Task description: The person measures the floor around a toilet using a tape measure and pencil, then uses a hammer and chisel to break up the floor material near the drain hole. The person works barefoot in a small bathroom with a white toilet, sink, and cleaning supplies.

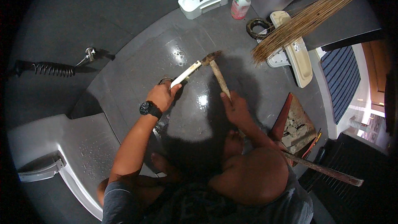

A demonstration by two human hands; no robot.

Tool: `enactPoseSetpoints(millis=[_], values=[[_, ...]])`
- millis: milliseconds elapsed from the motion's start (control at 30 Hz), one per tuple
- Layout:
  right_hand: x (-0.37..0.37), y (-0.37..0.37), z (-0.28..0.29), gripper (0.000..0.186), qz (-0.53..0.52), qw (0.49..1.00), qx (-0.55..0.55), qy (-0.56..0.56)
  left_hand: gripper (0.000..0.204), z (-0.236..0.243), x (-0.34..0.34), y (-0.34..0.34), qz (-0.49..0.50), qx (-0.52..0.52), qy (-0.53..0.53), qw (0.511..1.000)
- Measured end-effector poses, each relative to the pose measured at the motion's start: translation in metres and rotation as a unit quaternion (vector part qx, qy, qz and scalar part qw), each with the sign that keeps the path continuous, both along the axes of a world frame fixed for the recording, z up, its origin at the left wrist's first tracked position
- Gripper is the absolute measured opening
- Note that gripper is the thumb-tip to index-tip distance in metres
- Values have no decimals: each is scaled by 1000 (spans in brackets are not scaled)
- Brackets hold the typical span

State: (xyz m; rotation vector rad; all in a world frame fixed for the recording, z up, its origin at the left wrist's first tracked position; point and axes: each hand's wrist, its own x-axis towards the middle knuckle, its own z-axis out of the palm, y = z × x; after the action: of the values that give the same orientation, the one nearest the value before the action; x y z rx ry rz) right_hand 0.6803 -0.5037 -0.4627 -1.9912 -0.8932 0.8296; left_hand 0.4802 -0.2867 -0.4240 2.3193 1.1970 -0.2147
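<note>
My left hand (162, 94), with a black watch on its wrist, is closed around a narrow white plastic bar or pipe (185, 74) that slants up to the right. In my right hand (235, 108) is a hammer (219, 79), gripped low on its worn wooden handle. Its rusty brown head lies at the far end of the white bar, seemingly touching it. Both hands are low over the wet dark grey tiled floor (137, 58), in front of my bare feet. My left fingers are partly hidden, and a dark loop shows just beyond them.
A dustpan (299, 126) holding grey rubble stands right, near a stick broom (306, 23) lying over cream plastic parts (299, 64) and a black ring (258, 28). Behind are a white brush caddy (203, 4) and a spray bottle (241, 4). A grey basin-like fixture (78, 141) borders the left.
</note>
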Motion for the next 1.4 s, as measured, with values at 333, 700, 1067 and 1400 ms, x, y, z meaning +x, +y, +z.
enactPoseSetpoints(millis=[333,700,1067,1400], values=[[0,-3,15,44,8,999,-39,31,53,21,5,3,-33,3,50,998],[26,-30,-12,49,-48,998,-31,40,65,32,-2,9,-18,-52,49,997],[21,-40,-13,49,-57,996,-25,59,64,12,6,-13,-30,-10,16,999],[25,-41,-8,53,-48,994,-66,72,60,19,10,-25,-61,33,76,995]])
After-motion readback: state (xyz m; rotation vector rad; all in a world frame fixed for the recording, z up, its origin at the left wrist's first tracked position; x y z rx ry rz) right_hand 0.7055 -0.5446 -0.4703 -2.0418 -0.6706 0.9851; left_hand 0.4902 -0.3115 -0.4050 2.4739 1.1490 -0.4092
